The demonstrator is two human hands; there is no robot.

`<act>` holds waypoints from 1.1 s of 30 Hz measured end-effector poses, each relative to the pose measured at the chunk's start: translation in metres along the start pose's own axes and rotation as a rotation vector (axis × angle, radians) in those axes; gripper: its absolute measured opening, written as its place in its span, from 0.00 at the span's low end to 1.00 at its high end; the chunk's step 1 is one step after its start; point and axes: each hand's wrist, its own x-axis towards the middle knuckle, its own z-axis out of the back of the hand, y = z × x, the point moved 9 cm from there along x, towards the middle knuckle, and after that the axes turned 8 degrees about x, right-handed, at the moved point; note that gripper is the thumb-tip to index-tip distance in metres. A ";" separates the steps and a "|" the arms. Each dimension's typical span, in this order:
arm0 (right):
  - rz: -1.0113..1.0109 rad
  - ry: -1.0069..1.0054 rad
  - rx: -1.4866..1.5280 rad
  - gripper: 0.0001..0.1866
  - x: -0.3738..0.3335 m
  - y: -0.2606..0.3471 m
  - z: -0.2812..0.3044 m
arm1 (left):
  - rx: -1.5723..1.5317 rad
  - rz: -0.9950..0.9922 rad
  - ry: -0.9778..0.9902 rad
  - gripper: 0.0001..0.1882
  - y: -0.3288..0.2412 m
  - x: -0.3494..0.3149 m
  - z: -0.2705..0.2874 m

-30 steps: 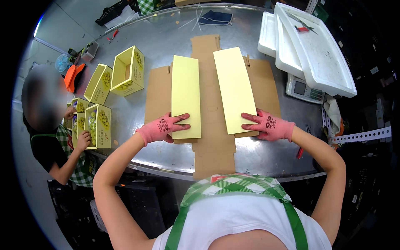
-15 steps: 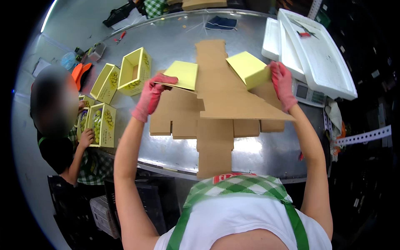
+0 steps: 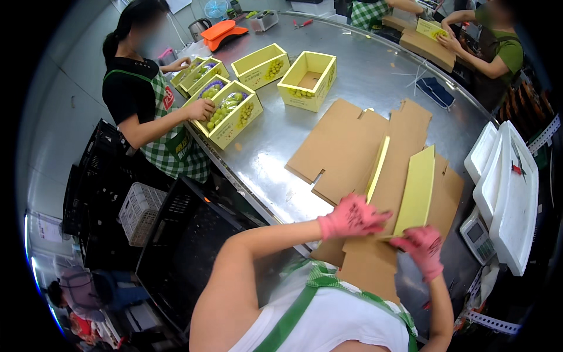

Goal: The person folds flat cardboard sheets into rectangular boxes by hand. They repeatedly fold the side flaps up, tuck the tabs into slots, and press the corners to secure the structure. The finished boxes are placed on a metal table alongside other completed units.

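A brown cardboard carton blank lies partly folded in front of me, with two yellow-faced side panels standing up. In a pink glove, my left hand is at the near end of the left yellow panel, its fingers stretched toward the middle of the carton and slightly blurred. My right hand, also gloved in pink, is closed on the near corner of the carton by the right yellow panel. Under it lie more flat cardboard blanks.
Two empty yellow boxes stand at the far left. Nearby, a co-worker handles yellow boxes of green grapes. White foam trays and a scale sit at the right. A blue cloth lies at the back.
My view has swung left. Both hands have come from the far, spread-out panels to the carton's near end, and the yellow panels now stand more upright and closer together.
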 end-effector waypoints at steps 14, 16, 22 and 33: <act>0.181 0.080 0.008 0.15 -0.061 0.018 -0.036 | -0.008 -0.445 0.207 0.33 -0.034 -0.063 -0.002; 0.178 0.083 -0.006 0.13 -0.059 0.023 -0.037 | -0.089 -0.461 0.177 0.33 -0.035 -0.065 0.007; 0.219 0.385 0.031 0.21 -0.084 0.029 -0.043 | -0.301 -0.532 0.153 0.33 -0.041 -0.086 0.011; -0.029 -0.071 0.251 0.17 -0.026 0.006 -0.045 | -0.398 -0.185 -0.056 0.23 0.014 -0.042 -0.020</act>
